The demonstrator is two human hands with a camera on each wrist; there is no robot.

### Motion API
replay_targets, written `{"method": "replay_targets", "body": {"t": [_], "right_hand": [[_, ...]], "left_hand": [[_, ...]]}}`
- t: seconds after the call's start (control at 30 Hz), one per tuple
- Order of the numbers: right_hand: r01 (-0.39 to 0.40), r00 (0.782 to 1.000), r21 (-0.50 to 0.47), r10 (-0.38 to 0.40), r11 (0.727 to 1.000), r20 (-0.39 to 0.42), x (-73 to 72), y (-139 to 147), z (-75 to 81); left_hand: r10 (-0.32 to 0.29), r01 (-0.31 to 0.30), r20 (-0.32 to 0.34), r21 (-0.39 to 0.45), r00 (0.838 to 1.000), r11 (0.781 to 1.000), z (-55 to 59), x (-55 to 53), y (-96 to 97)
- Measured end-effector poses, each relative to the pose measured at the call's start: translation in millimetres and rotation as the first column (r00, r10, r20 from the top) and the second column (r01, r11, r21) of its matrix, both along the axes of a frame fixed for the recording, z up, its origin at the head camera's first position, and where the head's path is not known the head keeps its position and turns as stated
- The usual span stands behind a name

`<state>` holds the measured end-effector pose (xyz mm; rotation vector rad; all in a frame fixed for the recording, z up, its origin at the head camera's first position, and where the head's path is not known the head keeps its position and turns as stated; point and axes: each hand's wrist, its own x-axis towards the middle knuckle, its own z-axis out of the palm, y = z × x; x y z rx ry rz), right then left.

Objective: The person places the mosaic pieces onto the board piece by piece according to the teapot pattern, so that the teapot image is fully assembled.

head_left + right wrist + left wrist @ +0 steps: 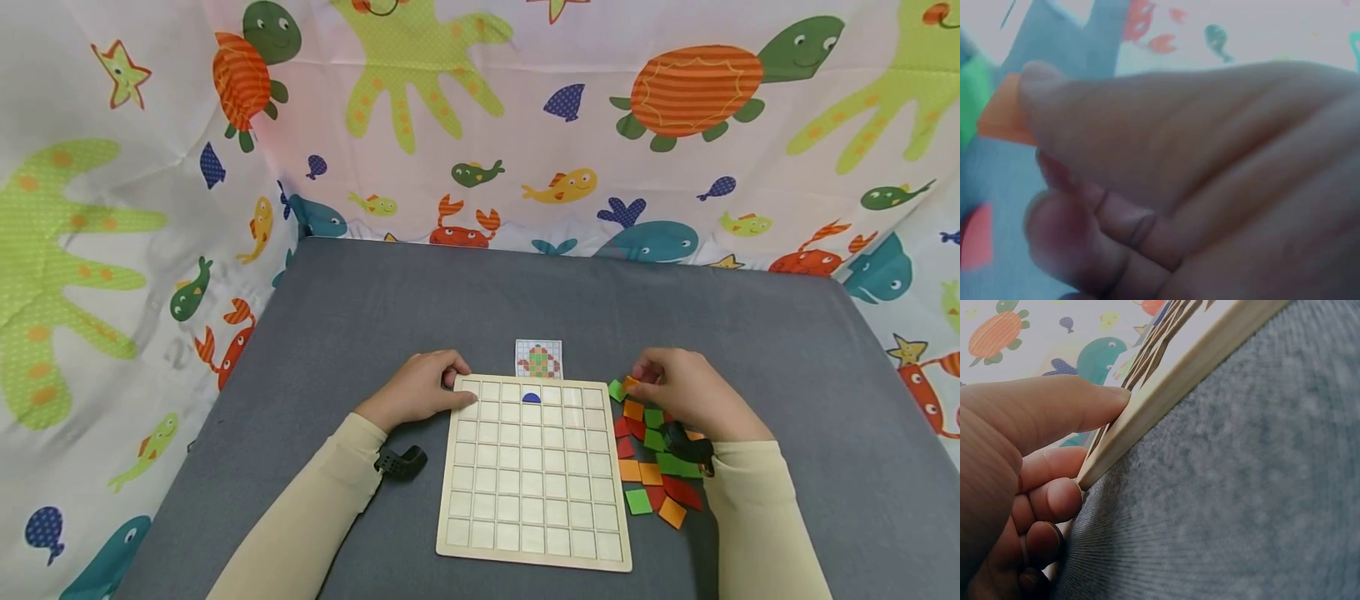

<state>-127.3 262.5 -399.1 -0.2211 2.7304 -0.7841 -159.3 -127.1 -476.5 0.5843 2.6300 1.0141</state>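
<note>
A wooden grid board (534, 475) lies on the table, with one blue half-round tile (531, 398) in its top row. My left hand (423, 385) grips the board's far left corner. In the left wrist view the thumb (1085, 403) presses on the rim and the other fingers curl against the corner. Right of the board, my right hand (686, 392) pinches an orange square tile (1007, 112) between thumb and fingers. Below and around that hand lie several loose tiles, among them a green square (639, 502) and a red piece (681, 492).
A small printed pattern card (538, 358), with a coloured figure on a grid, lies just beyond the board's far edge. Grey cloth (360, 317) covers the table. A curtain (450, 108) with sea animals hangs behind it and along the sides.
</note>
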Motion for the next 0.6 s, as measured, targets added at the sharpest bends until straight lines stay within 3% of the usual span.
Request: {"method": "replay_targets", "body": {"t": [0.23, 0.6], "right_hand": [[-0.039, 0.997, -0.040, 0.036, 0.998, -0.069, 4.8, -23.6, 7.7], [-0.119, 0.980, -0.098, 0.101, 0.988, -0.173, 7.5, -60.1, -7.9]], "left_hand": [[0.001, -0.001, -0.008, 0.005, 1.000, 1.000, -1.0, -0.5, -0.2], [-0.007, 0.007, -0.019, 0.007, 1.000, 1.000, -1.7, -1.1, -0.2]]}}
